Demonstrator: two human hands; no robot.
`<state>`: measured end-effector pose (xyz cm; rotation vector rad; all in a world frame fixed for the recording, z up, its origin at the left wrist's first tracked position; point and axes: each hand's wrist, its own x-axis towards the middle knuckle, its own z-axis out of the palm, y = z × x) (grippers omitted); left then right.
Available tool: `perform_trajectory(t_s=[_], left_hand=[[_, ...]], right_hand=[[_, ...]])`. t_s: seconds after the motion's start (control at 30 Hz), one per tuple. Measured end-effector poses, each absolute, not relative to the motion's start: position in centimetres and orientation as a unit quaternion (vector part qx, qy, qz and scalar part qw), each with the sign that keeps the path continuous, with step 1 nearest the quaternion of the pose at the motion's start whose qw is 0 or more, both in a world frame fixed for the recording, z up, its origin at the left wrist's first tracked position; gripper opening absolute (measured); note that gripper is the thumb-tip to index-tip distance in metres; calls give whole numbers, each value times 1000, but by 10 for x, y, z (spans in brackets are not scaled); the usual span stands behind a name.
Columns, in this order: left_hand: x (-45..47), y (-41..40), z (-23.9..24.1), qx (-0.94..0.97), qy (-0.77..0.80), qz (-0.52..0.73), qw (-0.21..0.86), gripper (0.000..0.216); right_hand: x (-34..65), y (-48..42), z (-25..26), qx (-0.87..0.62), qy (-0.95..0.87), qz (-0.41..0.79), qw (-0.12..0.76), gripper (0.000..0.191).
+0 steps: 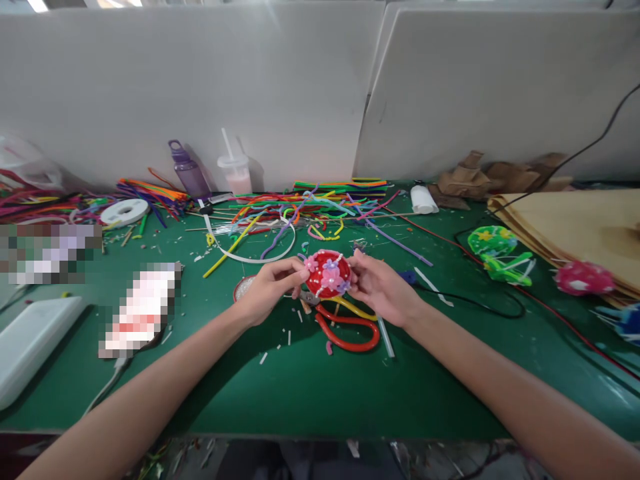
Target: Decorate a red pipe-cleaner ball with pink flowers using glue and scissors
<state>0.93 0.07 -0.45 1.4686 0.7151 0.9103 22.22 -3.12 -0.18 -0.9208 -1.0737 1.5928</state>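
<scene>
Between my two hands is a round red craft piece [326, 274] with pink and purple flowers and small white beads on it. My left hand [273, 283] pinches its left edge, and my right hand [381, 283] grips its right edge. Just below and behind it lie red-handled scissors [350, 345], their blades partly covered by the piece. A yellow handle [356, 309] shows beside them. Close to my left hand sits a small round dish of tiny white beads [244, 288], partly hidden by that hand. A translucent stick [386, 337] lies under my right hand.
Pipe cleaners [320, 207] are heaped at the back. A purple bottle [189, 170] and a lidded cup [235, 175] stand by the partition. At left lie a white box-shaped device [40, 343] and a blurred phone [143, 310]; green craft pieces [495, 250] and brown paper [575, 227] are at right.
</scene>
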Motion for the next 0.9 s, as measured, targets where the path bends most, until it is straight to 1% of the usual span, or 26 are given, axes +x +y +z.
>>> perform_trajectory(t_s=[0.1, 0.33, 0.47, 0.63, 0.9], left_hand=[[9, 1, -6, 595, 315, 398, 623, 26], [11, 1, -3, 542, 325, 403, 662, 29], [11, 0, -2, 539, 324, 404, 664, 29], [11, 0, -2, 545, 327, 404, 658, 29], [10, 0, -5, 554, 328, 400, 652, 26]], right_hand=[[224, -31, -1, -376, -443, 660, 476, 37], [224, -31, -2, -373, -460, 656, 469, 30], [223, -31, -3, -371, -454, 651, 482, 25], [224, -30, -6, -385, -463, 628, 493, 23], [223, -28, -7, -407, -439, 616, 512, 26]])
